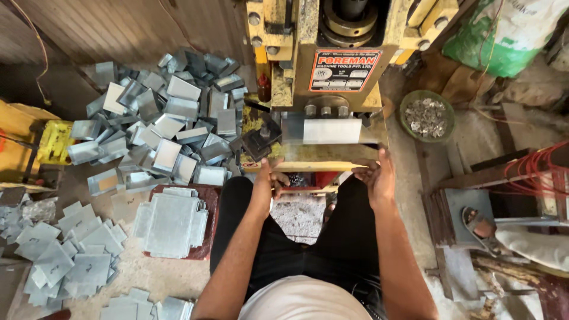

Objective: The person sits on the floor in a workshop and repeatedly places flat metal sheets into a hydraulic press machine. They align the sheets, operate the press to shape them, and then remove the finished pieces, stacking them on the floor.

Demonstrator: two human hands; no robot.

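A yellow press machine stands in front of me. A shiny flat metal sheet lies on its bed under the ram. My right hand grips the sheet's near right edge, thumb pointing left. At the bed's front left edge is my left hand, its fingers curled; I cannot tell whether it holds anything. My legs in black trousers straddle the space below the bed.
A heap of bent metal boxes lies left of the press. Nearer me are a stack of flat cut blanks and loose blanks. A round bowl of small scraps sits to the right, by red wires and a green-white sack.
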